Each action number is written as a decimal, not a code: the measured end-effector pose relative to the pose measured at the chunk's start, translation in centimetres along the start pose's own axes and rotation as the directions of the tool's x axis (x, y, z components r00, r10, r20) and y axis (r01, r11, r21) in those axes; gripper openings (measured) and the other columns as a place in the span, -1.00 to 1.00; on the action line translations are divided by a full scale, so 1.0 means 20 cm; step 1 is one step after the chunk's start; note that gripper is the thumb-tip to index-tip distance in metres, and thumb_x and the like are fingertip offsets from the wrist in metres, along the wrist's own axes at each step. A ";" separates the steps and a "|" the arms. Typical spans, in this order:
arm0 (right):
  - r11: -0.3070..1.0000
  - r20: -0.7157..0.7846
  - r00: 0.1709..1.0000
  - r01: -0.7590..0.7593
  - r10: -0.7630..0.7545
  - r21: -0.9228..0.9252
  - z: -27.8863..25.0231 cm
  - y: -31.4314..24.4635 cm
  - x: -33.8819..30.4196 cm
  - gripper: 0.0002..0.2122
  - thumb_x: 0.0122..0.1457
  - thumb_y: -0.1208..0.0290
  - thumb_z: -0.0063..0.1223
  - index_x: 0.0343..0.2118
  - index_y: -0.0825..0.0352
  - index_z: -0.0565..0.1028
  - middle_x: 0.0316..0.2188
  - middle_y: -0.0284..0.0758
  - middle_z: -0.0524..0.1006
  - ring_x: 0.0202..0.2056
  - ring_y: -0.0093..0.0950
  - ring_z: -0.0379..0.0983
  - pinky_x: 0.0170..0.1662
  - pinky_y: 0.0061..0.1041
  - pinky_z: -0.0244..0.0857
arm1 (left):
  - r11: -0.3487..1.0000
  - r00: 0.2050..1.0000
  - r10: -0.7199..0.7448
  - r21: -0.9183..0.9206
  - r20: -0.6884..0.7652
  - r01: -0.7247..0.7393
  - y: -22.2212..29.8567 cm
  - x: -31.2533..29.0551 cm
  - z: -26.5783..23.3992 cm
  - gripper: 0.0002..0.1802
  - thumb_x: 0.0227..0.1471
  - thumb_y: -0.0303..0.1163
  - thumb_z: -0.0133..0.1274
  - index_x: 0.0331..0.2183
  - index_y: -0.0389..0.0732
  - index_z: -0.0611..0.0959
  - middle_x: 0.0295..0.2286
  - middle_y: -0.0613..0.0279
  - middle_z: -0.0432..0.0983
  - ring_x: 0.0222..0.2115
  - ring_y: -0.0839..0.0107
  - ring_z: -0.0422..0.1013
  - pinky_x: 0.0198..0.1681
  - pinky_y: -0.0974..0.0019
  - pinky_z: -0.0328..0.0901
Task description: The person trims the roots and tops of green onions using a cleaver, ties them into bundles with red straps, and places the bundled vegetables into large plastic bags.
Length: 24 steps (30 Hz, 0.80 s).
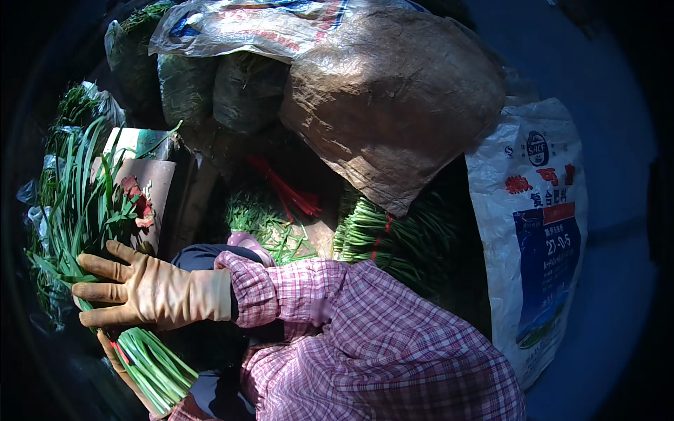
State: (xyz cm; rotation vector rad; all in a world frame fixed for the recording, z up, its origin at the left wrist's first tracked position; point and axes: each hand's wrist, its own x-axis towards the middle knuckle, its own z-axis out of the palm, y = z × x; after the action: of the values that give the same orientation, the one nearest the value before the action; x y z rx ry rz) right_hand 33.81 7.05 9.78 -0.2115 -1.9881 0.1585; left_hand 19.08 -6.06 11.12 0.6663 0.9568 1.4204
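Observation:
A bunch of garlic chives (156, 368), tied with a red band, lies across my left hand (121, 361) at the lower left. That hand's glove shows only along the bunch's edge; most of its fingers are hidden. Reaching across from the right, my right hand (151, 289) wears a tan rubber glove. Its fingers are stretched and spread over the bunch, just below the long green leaves (84, 189). Plaid sleeves cover both arms.
Tied chive bundles (379, 231) lie ahead, beside loose greens (256, 214) and red strips (288, 189). A pink shoe (249, 244) is near them. Behind stand a large brown sack (393, 98) and filled plastic bags (186, 84). A white printed sack (530, 147) lies at right.

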 end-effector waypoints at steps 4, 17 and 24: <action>0.981 -0.192 0.963 0.177 -0.188 -0.077 -0.15 0.12 0.13 -0.50 -0.04 0.00 0.19 -0.06 0.16 0.50 0.07 -0.24 0.49 0.33 0.08 0.07 0.36 0.31 -0.42 | 0.980 0.982 -0.026 0.197 0.188 -0.012 0.00 0.15 0.22 -0.37 0.26 0.04 -0.04 0.19 -0.16 0.41 -0.05 0.14 0.57 -0.08 0.28 0.52 0.10 0.14 0.36; 0.511 0.232 0.487 -0.858 0.842 -0.053 -2.00 0.14 -0.31 -0.29 -0.26 0.35 0.54 0.06 0.38 0.50 -0.06 -0.29 0.60 -0.03 -0.36 0.53 0.09 -0.40 0.36 | 0.970 0.995 -0.092 0.229 0.038 0.081 -0.05 0.29 0.10 -0.32 0.34 0.08 -0.22 0.27 -0.19 0.33 0.15 0.03 0.38 0.13 0.21 0.38 0.25 0.18 0.20; -0.092 0.535 -0.454 -0.816 0.712 -0.571 -1.78 0.04 -1.06 -0.39 -0.21 0.17 0.52 -0.07 0.40 0.58 -0.16 -0.20 0.65 -0.15 -0.37 0.57 -0.04 -0.41 0.41 | 0.947 0.983 -0.169 0.288 0.067 0.143 -0.13 0.31 0.00 -0.33 0.35 0.01 -0.22 0.29 -0.21 0.26 0.20 -0.01 0.30 0.18 0.17 0.31 0.32 0.14 0.10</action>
State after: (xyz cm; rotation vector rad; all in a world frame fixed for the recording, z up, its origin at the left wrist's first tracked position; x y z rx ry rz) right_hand 74.87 3.69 5.51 -2.0511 -2.0343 1.7741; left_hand 19.73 -0.14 7.97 0.8398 1.1261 1.1137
